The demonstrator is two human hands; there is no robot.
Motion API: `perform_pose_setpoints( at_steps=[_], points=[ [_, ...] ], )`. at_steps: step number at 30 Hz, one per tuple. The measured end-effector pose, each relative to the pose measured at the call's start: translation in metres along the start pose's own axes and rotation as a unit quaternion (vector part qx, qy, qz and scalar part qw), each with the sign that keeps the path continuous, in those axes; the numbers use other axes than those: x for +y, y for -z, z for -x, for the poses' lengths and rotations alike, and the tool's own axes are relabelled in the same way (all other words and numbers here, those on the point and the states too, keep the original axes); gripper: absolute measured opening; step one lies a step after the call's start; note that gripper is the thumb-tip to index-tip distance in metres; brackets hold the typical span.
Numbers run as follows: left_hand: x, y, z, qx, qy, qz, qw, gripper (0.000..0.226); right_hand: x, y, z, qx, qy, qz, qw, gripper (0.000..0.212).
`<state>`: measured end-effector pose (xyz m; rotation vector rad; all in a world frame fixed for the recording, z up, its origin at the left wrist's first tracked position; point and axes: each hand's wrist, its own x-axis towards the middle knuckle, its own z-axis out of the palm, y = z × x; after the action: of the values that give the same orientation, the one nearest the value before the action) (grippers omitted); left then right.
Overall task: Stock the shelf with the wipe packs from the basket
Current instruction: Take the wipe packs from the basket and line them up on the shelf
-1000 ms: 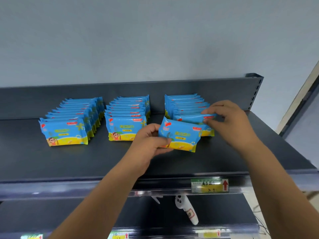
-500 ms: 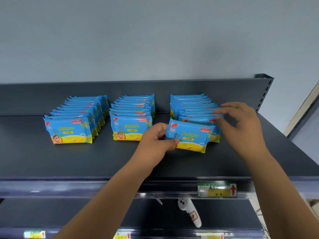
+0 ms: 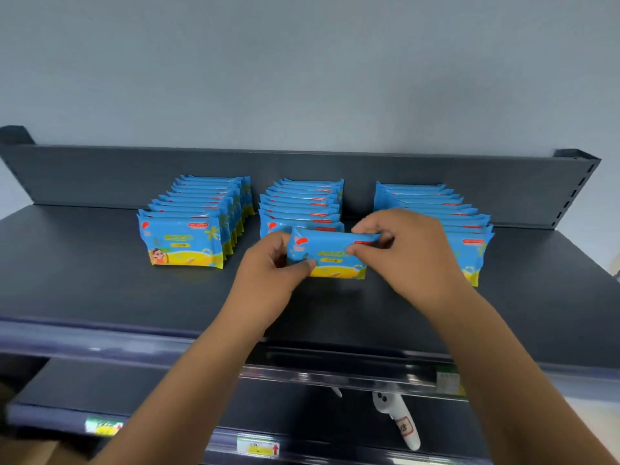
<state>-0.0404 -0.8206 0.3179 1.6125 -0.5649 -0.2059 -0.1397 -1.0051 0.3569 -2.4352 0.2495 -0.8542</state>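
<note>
Both bare forearms stretch forward, converging. The left hand [image 3: 268, 275] has its grip on the left end of a blue-and-yellow plastic wipe pack [image 3: 330, 255], thumb in front. Right of that grip, the right hand [image 3: 414, 260] pinches the pack's top right corner, fingers curled.

1. The wall [image 3: 302, 62] is a plain pale grey-blue.
2. The shelf [image 3: 84, 273] is flat charcoal grey, and its front rail has a bluish-violet sheen.
3. The left front pack [image 3: 183, 243] is bright blue above and yellow along the bottom. It has a red mark top left, a thin red strip top right, yellow lettering and a cartoon figure in orange.
4. The middle front pack [image 3: 330, 255] shows the same blue, yellow band and red marks.
5. The right row [image 3: 469, 250] shows blue tops with red strips.
6. The price tag [image 3: 257, 446] is green and yellow with a red arrow.
7. The hanging item [image 3: 396, 417] is white with two dark dots and a red-bordered label.
</note>
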Motion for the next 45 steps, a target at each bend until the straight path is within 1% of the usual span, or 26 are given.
perform_pose_setpoints(
  at_steps=[2,5,8,10,13,18,21,23,25,27,28,30,32,33,35,38,40,42,45],
  points=[
    [-0.002,0.012,0.000,0.036,-0.005,-0.041,0.999,0.020,-0.010,-0.011,-0.006,-0.007,0.004,0.006,1.000,0.015],
    [-0.004,0.027,-0.004,0.080,0.015,-0.104,0.991,0.014,-0.020,-0.028,-0.013,-0.015,0.003,0.014,1.000,0.017],
    [-0.005,0.035,-0.008,0.098,0.045,-0.160,0.981,0.017,-0.028,-0.041,-0.018,-0.016,-0.003,0.045,0.999,0.022],
    [-0.004,0.037,-0.012,0.111,0.054,-0.172,0.977,0.019,-0.031,-0.046,-0.021,-0.018,-0.011,0.076,0.997,0.023],
    [-0.003,0.037,-0.019,0.107,0.060,-0.181,0.976,0.023,-0.035,-0.049,-0.023,-0.022,-0.020,0.131,0.991,0.026],
    [-0.006,0.037,-0.024,0.099,0.065,-0.202,0.972,0.024,-0.039,-0.051,-0.018,-0.019,-0.025,0.166,0.986,0.040],
    [-0.007,0.038,-0.023,0.104,0.065,-0.217,0.968,0.024,-0.041,-0.054,-0.016,-0.017,-0.031,0.197,0.980,0.043],
    [-0.006,0.039,-0.019,0.102,0.053,-0.239,0.964,0.026,-0.044,-0.055,-0.014,0.008,-0.034,0.229,0.973,0.046],
    [-0.003,0.041,-0.013,0.105,0.020,-0.269,0.957,0.029,-0.050,-0.055,-0.011,0.057,-0.027,0.241,0.968,0.046],
    [0.001,0.047,-0.003,0.113,-0.026,-0.310,0.944,0.039,-0.059,-0.057,-0.008,0.104,0.005,0.225,0.969,0.045],
    [0.003,0.051,0.002,0.118,-0.052,-0.334,0.934,0.045,-0.064,-0.060,-0.006,0.110,0.027,0.206,0.972,0.044],
    [0.004,0.063,0.014,0.131,-0.105,-0.394,0.903,0.052,-0.075,-0.069,-0.004,0.083,0.071,0.154,0.982,0.045],
    [-0.001,0.081,0.028,0.160,-0.122,-0.466,0.861,0.058,-0.089,-0.088,-0.003,0.021,0.104,0.121,0.987,0.049],
    [-0.004,0.089,0.034,0.172,-0.112,-0.491,0.846,0.061,-0.095,-0.095,-0.002,-0.006,0.114,0.114,0.987,0.051],
    [-0.012,0.112,0.053,0.206,-0.067,-0.519,0.827,0.065,-0.113,-0.119,-0.001,-0.053,0.145,0.088,0.984,0.054],
    [-0.027,0.155,0.092,0.245,0.025,-0.541,0.804,0.069,-0.148,-0.162,0.009,-0.108,0.201,0.047,0.972,0.054],
    [-0.041,0.188,0.125,0.272,0.092,-0.551,0.784,0.072,-0.177,-0.196,0.024,-0.145,0.240,0.014,0.960,0.053],
    [-0.052,0.216,0.160,0.307,0.137,-0.551,0.764,0.073,-0.205,-0.228,0.040,-0.172,0.280,-0.019,0.944,0.053],
    [-0.066,0.254,0.214,0.348,0.215,-0.552,0.726,0.073,-0.249,-0.271,0.068,-0.225,0.335,-0.064,0.913,0.052]
  ],
)
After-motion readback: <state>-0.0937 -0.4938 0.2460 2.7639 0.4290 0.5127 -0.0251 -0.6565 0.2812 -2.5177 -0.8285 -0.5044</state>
